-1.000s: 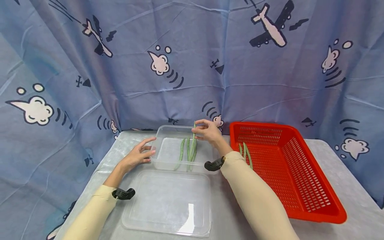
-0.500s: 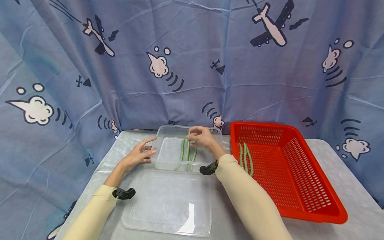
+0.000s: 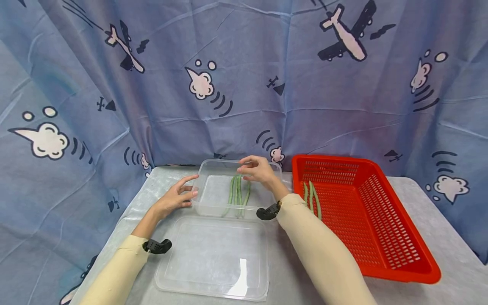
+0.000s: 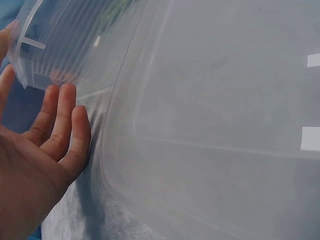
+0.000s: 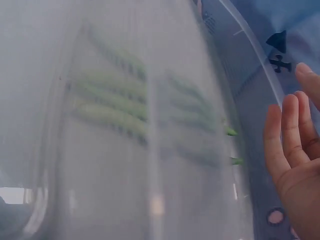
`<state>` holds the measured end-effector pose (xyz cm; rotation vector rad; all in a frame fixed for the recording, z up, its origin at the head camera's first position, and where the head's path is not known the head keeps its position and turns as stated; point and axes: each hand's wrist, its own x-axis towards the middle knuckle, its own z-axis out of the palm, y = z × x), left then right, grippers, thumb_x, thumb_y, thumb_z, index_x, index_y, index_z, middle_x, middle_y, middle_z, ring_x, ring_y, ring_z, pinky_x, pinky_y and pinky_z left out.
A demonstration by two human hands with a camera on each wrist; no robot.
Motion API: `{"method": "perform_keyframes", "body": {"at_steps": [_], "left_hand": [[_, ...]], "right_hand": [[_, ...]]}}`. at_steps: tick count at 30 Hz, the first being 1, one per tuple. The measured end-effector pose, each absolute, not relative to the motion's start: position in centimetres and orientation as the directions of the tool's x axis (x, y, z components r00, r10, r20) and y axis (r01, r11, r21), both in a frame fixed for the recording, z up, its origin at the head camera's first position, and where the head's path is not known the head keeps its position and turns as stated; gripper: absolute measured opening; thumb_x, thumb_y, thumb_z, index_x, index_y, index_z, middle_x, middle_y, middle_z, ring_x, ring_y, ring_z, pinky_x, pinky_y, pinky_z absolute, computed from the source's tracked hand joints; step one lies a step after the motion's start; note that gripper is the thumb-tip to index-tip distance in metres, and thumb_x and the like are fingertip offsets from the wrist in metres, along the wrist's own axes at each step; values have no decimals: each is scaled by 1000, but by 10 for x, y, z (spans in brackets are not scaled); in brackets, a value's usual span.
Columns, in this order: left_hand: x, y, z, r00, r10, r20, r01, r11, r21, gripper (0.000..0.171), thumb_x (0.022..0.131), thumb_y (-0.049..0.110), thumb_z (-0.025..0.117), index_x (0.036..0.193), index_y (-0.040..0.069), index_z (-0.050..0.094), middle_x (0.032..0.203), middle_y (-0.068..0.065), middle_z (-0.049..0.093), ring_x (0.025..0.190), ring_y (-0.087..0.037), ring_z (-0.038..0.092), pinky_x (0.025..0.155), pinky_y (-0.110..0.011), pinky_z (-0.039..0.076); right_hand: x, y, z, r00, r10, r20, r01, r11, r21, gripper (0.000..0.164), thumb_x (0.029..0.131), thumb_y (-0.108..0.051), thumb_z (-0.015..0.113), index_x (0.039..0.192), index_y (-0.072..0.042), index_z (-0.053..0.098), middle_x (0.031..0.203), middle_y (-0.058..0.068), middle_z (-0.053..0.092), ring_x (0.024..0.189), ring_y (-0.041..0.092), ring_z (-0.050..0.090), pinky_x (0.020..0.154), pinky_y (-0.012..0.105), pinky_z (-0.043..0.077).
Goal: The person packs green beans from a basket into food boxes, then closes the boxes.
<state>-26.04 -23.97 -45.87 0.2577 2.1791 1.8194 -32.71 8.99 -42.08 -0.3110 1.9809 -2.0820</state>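
- nearest the camera, a clear plastic lid (image 3: 213,258) lies flat on the grey table (image 3: 431,245), its near edge toward the person; in the left wrist view the lid (image 4: 225,125) fills most of the frame.
- two cream sleeves (image 3: 324,258) come in from below, each with a small black wrist mount just behind the hand.
- the left hand (image 3: 175,197) rests at the left wall of the clear container (image 3: 207,203), fingers straight and relaxed, fingertips touching the wall; nothing is gripped. in the left wrist view the left hand (image 4: 40,150) lies open, its fingers (image 4: 62,115) just beside the container's ribbed corner (image 4: 65,45).
- the container stands just beyond the lid, their edges close together or touching; i cannot tell which.
- inside it, several green beans (image 3: 238,192) lie side by side on the floor, running near to far. through the cloudy wall in the right wrist view the green beans (image 5: 110,102) show as blurred green streaks.
- the right hand (image 3: 259,170) hovers over the far end of the beans, above the container, fingers loosely spread and holding nothing. in the right wrist view the right hand (image 5: 295,155) is open, palm toward the container's rim, not touching it as far as can be seen.
- to the right, just beside the container, sits a red slotted basket (image 3: 381,237); a few more beans (image 3: 312,199) lie along its left wall.
- behind everything hangs a blue curtain (image 3: 244,76) printed with airplanes and clouds.
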Motion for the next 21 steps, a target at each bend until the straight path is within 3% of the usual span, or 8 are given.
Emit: {"method": "perform_keyframes", "body": {"at_steps": [10,14,18,21], "left_hand": [[-261,-241,-459,-938,332,-99,-38,186,982,67,102,15,66,160,21,33,142,-27,38,110,-30,52,83,-38,54],[-262,-241,-460,-935,339,-101,-38,186,982,68,101,16,67,160,22,34,141,-27,40,108,-29,54,83,-39,54],[-263,-242,-461,-936,336,-103,-40,189,981,67,101,15,66,160,23,34,143,-26,40,115,-31,51,84,-40,55],[-263,-244,-462,-936,337,-102,-39,190,981,67,102,14,65,160,24,34,143,-26,40,120,-32,49,84,-40,55]], "right_hand": [[-332,128,-387,-939,-338,59,-55,-20,-998,48,93,-2,75,134,11,55,108,16,58,119,48,54,91,46,53],[-331,155,-375,-943,-316,104,-111,2,-994,47,93,-7,76,133,8,56,111,17,59,114,42,58,90,45,54],[-328,184,-371,-954,-274,124,-131,9,-991,45,94,-9,75,131,8,56,111,16,60,102,31,64,91,46,53],[-324,206,-372,-963,-244,115,-120,6,-993,46,96,-9,73,133,9,53,112,15,58,103,30,63,92,45,52]]}}
